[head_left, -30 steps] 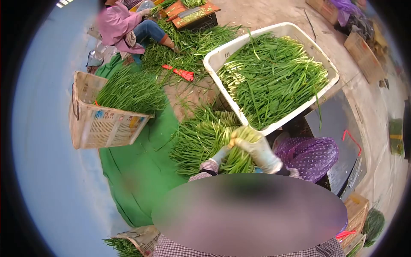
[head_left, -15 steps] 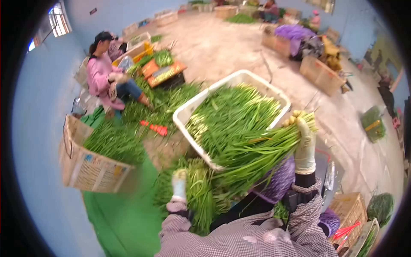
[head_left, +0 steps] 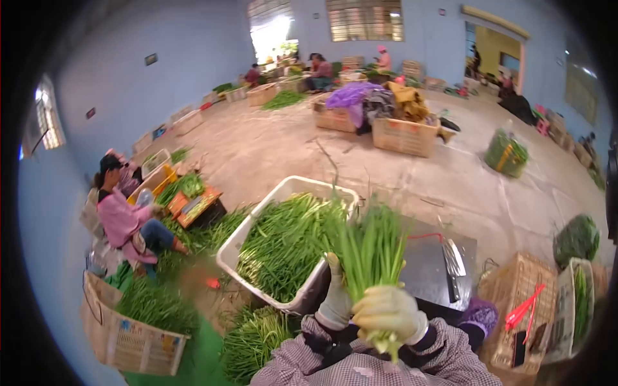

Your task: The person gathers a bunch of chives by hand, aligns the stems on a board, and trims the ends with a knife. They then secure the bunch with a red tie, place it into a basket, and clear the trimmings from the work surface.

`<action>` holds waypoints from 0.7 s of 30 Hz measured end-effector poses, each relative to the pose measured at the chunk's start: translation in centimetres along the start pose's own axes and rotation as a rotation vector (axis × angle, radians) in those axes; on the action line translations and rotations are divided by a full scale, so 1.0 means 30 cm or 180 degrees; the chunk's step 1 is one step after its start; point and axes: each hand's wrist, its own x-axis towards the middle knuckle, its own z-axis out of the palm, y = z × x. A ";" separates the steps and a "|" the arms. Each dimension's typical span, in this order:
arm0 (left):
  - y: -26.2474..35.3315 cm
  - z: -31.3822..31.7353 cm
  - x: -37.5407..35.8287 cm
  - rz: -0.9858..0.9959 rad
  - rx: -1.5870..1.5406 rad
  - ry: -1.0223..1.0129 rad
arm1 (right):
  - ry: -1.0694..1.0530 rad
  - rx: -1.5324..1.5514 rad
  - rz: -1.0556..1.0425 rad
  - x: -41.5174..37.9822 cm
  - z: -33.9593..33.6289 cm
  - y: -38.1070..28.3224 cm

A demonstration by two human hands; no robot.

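Green leafy bundle (head_left: 372, 254), one: upright before the torso (head_left: 354, 374), near the white crate (head_left: 309, 186). Right hand (head_left: 389, 314): gloved, grip clamped round its stems (head_left: 389, 347). Left hand (head_left: 337, 301): gloved, against bundle; closure cannot be told.

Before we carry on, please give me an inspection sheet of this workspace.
Surface: grey tabletop, with knives on its right part.
Job's things: a bunch of chive-like greens, leaves up; more in the white crate.
Clutter: red strips on a tan crate at right.
Hands: both gloved; right hand closed around the bunch's lower stalks, left hand alongside, grip unclear.
Cables: none identifiable.
Surroundings: seated co-worker in pink at left; blue walls.
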 end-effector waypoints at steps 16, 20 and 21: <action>-0.049 -0.261 0.414 -0.0775 0.2291 0.1360 | 0.2305 -0.0075 0.2898 -0.536 -0.369 0.170; -0.113 -0.266 0.541 -0.0589 0.2897 0.0999 | 0.1877 0.0431 0.3390 -0.425 -0.375 0.284; -0.135 -0.261 0.578 -0.0420 0.3131 0.0885 | 0.1475 0.0661 0.3440 -0.399 -0.396 0.292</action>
